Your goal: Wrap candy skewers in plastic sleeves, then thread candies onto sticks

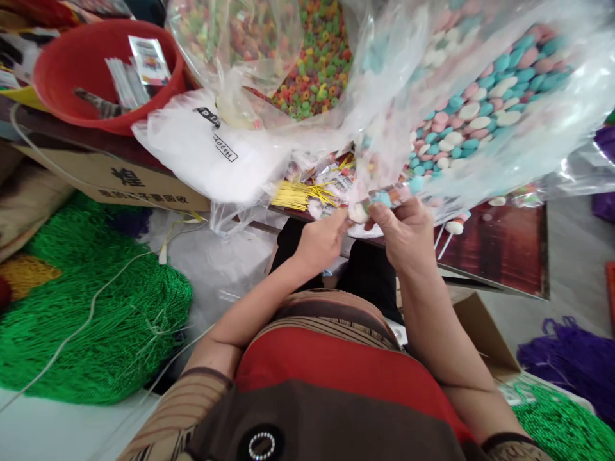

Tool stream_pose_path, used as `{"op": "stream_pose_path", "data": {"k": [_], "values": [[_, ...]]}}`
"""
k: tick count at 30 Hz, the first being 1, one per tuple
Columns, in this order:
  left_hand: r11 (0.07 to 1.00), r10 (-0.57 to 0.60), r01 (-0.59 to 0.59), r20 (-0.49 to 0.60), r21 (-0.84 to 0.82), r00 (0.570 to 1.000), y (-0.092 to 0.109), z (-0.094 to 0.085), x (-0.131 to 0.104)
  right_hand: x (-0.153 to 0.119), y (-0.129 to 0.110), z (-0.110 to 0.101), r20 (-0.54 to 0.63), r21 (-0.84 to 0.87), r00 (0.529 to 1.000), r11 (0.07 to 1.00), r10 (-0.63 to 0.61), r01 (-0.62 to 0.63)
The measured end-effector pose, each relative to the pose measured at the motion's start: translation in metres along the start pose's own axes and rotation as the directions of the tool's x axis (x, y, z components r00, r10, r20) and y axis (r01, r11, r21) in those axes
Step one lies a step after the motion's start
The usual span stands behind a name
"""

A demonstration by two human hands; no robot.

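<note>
My right hand is closed around a clear-wrapped row of pink, blue and white candies, held above the table's near edge. At the white end of that row, my left hand pinches with its fingertips; whether it grips the wrapper or something smaller is hidden. Just left of the hands lie yellow twist ties and small wrapped packets. A big clear bag of pink, blue and white candies stands open behind my right hand. Right of that hand, candies on white sticks rest at the table edge.
Ring-shaped candies fill another bag at the back. A red basin holds packets, with white printed bags beside it. A cardboard box is at left. Green strands and purple strands lie at the sides.
</note>
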State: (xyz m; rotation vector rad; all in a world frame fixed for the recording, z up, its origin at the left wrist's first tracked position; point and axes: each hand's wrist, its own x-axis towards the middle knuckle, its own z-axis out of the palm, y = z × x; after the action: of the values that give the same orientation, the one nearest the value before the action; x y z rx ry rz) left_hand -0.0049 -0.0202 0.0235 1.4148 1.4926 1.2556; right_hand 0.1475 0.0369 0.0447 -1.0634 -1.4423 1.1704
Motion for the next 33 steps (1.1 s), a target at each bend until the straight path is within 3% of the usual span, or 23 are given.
{"op": "stream_pose_path", "data": {"k": [2,4,6,10,13,17,22,27,31,33], "values": [[0.954,-0.149,0.115,-0.106,-0.276,0.983,-0.004,-0.015,0.008,0.014,0.002,0.01,0.169,-0.068,0.985,0.998,0.03,-0.019],[0.802,-0.311,0.17,-0.157,-0.573,0.937,-0.004,-0.031,0.018,0.029,0.007,0.026,0.267,-0.211,0.963,0.977,0.042,0.016],[0.652,-0.411,0.165,-0.162,-0.74,0.897,-0.001,-0.045,0.026,0.041,0.017,0.045,0.302,-0.456,0.951,0.886,0.059,0.09],[0.54,-0.469,0.163,-0.134,-0.826,0.873,0.003,-0.057,0.03,0.051,0.035,0.075,0.287,-0.807,0.948,0.568,0.136,0.163],[0.518,-0.48,0.172,-0.118,-0.838,0.869,0.002,-0.056,0.028,0.053,0.044,0.081,0.276,-0.859,0.95,0.481,0.146,0.175],[0.532,-0.508,0.225,-0.095,-0.816,0.856,0.0,-0.053,0.028,0.06,0.052,0.076,0.254,-0.827,0.959,0.543,0.123,0.149],[0.536,-0.524,0.24,-0.096,-0.809,0.847,0.0,-0.049,0.028,0.069,0.06,0.066,0.187,-0.69,0.975,0.722,0.121,0.043],[0.539,-0.532,0.276,-0.067,-0.796,0.844,-0.002,-0.044,0.026,0.07,0.063,0.061,0.097,-0.388,0.982,0.915,0.16,-0.11],[0.562,-0.509,0.291,-0.046,-0.774,0.859,-0.005,-0.037,0.024,0.067,0.056,0.056,0.068,-0.147,0.961,0.956,0.267,-0.255],[0.587,-0.49,0.302,-0.033,-0.751,0.871,-0.007,-0.034,0.025,0.06,0.047,0.051,0.051,-0.062,0.967,0.967,0.25,-0.247]]}}
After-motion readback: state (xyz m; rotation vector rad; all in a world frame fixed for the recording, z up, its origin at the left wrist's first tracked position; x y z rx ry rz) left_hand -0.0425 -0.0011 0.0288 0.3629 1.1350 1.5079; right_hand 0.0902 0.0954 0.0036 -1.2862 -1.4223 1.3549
